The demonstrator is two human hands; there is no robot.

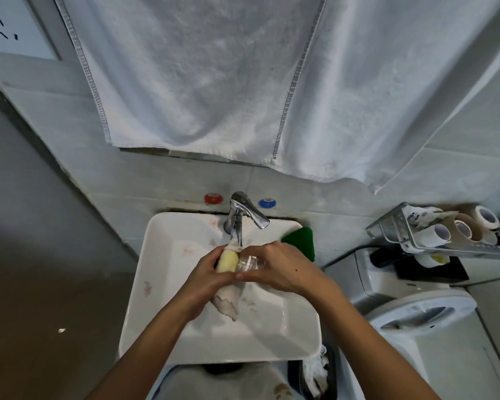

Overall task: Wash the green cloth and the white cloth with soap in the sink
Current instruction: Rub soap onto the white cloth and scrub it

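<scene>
Over the white sink (162,284), my left hand (207,277) is closed on the greyish white cloth (227,303), which hangs down from it into the basin. Against the cloth sits the yellow part of a small soap bottle (228,261). My right hand (280,269) grips the bottle's clear end (250,262). Both hands meet just under the chrome tap (238,219); I cannot tell whether water runs. The green cloth (299,239) lies on the sink's back right corner, behind my right hand and partly hidden by it.
A big white towel (214,82) hangs on the tiled wall above the tap. Red (213,198) and blue (267,202) valve caps flank the tap. A wire rack with rolls (433,235) and a white appliance (422,319) stand to the right. A dark bin (315,376) sits below the sink.
</scene>
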